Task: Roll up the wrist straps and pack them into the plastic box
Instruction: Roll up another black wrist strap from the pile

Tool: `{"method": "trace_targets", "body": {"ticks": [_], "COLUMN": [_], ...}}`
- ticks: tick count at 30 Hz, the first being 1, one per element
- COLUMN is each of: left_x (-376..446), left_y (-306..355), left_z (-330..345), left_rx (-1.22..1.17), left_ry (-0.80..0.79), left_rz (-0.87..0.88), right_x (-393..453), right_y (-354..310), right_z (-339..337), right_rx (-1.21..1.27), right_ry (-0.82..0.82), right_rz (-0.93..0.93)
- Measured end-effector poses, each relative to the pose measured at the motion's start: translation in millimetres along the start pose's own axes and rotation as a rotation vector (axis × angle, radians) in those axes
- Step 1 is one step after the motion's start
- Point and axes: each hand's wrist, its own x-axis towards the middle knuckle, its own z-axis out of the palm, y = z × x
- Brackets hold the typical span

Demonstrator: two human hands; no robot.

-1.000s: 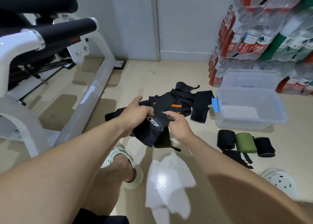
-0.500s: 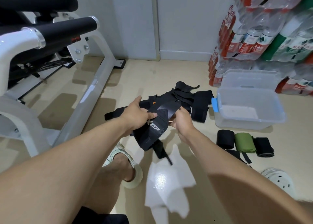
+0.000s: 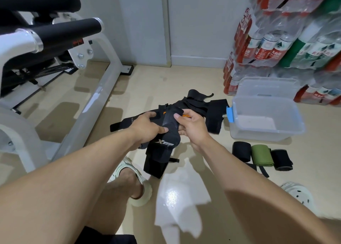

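- Black cloth sits between both hands: it is a wrist strap (image 3: 167,133) with white letters on it, held up off the floor (image 3: 147,81).
- The left hand (image 3: 147,126) is closed around the top of the strap, thumb pressed on it, likely so it does not slip.
- The right hand (image 3: 191,127) pinches the same end with its thumb on top, probably to start the roll tight.
- The long tail of the strap hangs down, which should make it easy to wind up.
- Just behind the hands lies a heap of loose straps (image 3: 199,105), waiting for their turn.
- Three rolled straps (image 3: 261,155), two black and one green, sit side by side by the box, ready to go in.
- The plastic box (image 3: 267,133) stands open and looks empty, close to the right hand for an easy reach.
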Motion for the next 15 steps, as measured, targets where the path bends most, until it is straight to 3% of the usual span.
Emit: {"method": "trace_targets", "body": {"ticks": [8, 12, 15], "left_x": [-10, -10, 3], "left_y": [9, 2, -13], "left_z": [6, -4, -24], "left_rx": [0.098, 0.253, 0.279], "left_ry": [0.010, -0.153, -0.106], "left_rz": [-0.041, -0.161, -0.165], "right_x": [9, 22, 31], "right_y": [26, 50, 82], "right_z": [2, 6, 9], "right_rx": [0.022, -0.166, -0.336], "right_ry": [0.146, 0.156, 0.128], "right_rz": [0.140, 0.261, 0.407]}}
